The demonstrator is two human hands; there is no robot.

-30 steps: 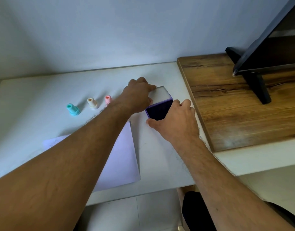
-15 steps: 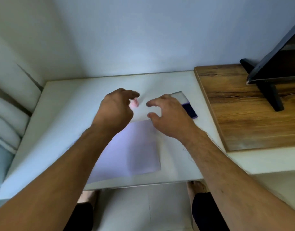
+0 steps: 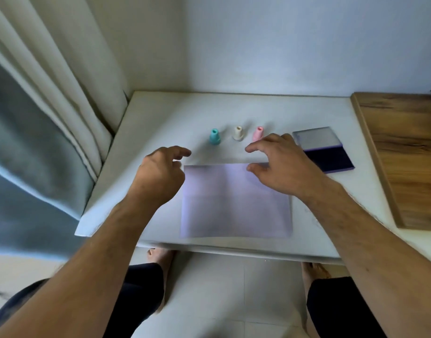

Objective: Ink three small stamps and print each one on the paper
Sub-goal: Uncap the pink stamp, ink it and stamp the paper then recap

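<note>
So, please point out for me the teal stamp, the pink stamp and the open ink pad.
teal stamp (image 3: 214, 137): head view, on the middle of its body.
pink stamp (image 3: 257, 134): head view, on its body above the right hand.
ink pad (image 3: 327, 158): head view, on the dark inked surface.

Matt paper (image 3: 236, 201), grained wood board (image 3: 404, 152)

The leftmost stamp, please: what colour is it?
Teal; the leftmost stamp shows best in the head view.
</note>
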